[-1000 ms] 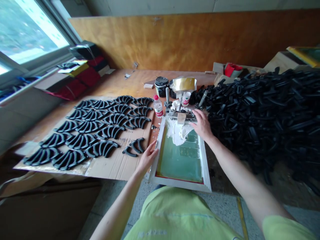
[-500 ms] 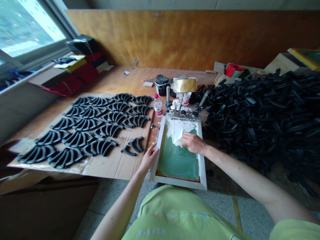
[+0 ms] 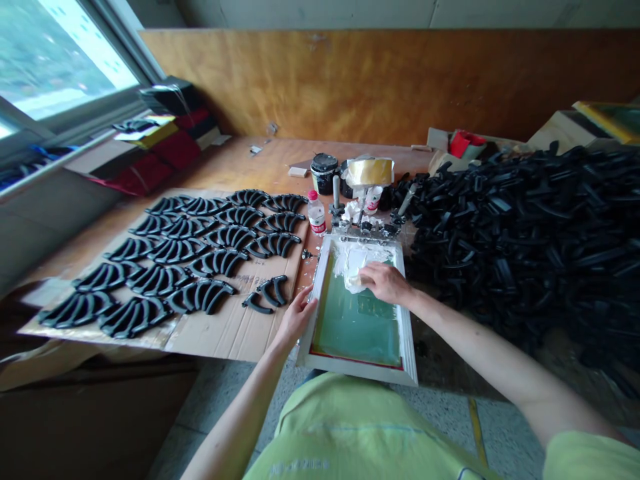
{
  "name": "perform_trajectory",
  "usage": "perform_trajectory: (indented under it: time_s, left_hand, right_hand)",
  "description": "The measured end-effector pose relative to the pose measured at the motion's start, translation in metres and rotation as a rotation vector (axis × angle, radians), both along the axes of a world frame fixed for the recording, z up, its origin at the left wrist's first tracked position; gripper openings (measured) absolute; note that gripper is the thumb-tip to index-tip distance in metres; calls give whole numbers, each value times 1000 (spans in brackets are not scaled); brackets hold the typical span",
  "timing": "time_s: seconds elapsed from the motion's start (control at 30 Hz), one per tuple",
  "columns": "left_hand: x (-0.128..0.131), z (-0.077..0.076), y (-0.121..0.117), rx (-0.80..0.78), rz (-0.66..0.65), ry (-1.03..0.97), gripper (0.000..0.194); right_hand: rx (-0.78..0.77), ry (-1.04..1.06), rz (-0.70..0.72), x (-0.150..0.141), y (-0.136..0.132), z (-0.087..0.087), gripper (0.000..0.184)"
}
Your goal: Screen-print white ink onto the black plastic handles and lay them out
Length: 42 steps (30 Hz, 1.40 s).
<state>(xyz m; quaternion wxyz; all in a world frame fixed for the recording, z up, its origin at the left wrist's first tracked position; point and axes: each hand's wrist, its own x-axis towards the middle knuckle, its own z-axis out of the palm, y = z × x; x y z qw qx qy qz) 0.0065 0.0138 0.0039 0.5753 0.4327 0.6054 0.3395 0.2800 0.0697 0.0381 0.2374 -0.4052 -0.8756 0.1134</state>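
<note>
A screen-printing frame (image 3: pixel 407 333) with a pale rim and green mesh lies in front of me. White ink (image 3: pixel 373 253) is smeared thickly over the mesh's far end. My right hand (image 3: pixel 385 283) is closed above the mesh, pinching a small pale squeegee (image 3: pixel 353 279) at the ink's near edge; the fingers hide most of it. At the frame's left rim is my left hand (image 3: pixel 299 313), fingers bent against the edge, with their tips partly hidden. Metal hinge clamps (image 3: pixel 367 230) hold the frame's far end.
Curved black parts (image 3: pixel 157 280) lie in rows on cardboard (image 3: pixel 215 333) to the left. A big heap of similar black pieces (image 3: pixel 510 233) is at the right. Behind the frame stand a red-capped bottle (image 3: pixel 317 217), a dark tub (image 3: pixel 324 175) and a yellow tape roll (image 3: pixel 370 172).
My right hand has shifted slightly left over the mesh with the squeegee. My left hand stays at the frame's left rim. The whole view has tilted slightly.
</note>
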Motion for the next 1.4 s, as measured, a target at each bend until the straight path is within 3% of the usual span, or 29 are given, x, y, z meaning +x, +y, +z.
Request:
perform_trajectory:
  time_s: [0.07, 0.17, 0.27, 0.33, 0.4, 0.5, 0.57, 0.63, 0.73, 0.8, 0.87, 0.93, 1.0, 1.1, 1.2, 1.27, 1.4]
  left_hand:
    - [-1, 17, 1, -17, -23, -38, 76]
    - [-3, 53, 4, 19, -28, -54, 69]
    - [2, 93, 14, 124, 8, -37, 49]
    - [10, 115, 26, 239, 40, -109, 47]
    - [22, 129, 41, 382, 72, -245, 48]
    - [38, 135, 61, 431, 119, -390, 50]
    - [47, 126, 64, 371, 194, -425, 50]
    - [56, 106, 53, 255, 224, -439, 52]
    - [70, 67, 16, -134, 58, -411, 56]
    - [74, 43, -10, -309, 2, -420, 53]
    - [68, 22, -28, -353, 45, -420, 45]
    - [46, 6, -36, -330, 128, -348, 39]
    - [6, -10, -37, -279, 254, -207, 38]
    - [-68, -35, -36, -243, 507, 43, 39]
    - [-122, -56, -31, -322, 569, 288, 41]
    - [-136, -66, -23, -360, 528, 389, 40]
    - [-131, -73, -4, -286, 424, 471, 39]
  right_hand:
    - [-6, 5, -140, -3, 27, 15, 31]
    - [-16, 20, -304, 10, 66, 33, 56]
    - [-28, 137, -512, 51, 78, 35, 42]
    - [-57, 217, -696, 80, 67, 23, 27]
    - [-106, 230, -777, 95, 47, 3, 23]
    - [-176, 180, -635, 84, 15, -32, 23]
    - [-190, 120, -484, 64, 0, -49, 27]
    - [-176, 60, -382, 41, -11, -53, 26]
    - [-100, 60, -368, 7, -34, -41, 14]
    - [-30, 65, -296, -17, -53, -33, 13]
    - [10, 41, -109, -33, -69, -31, 17]
    - [17, 29, -7, -27, -73, -36, 20]
    - [-7, 30, -152, 7, -63, -45, 23]
    - [-127, -1, -688, 88, -32, -57, 25]
    - [-259, 27, -987, 151, -4, -62, 27]
    - [-311, 78, -1081, 166, 7, -62, 32]
    - [-352, 132, -1130, 165, 18, -60, 38]
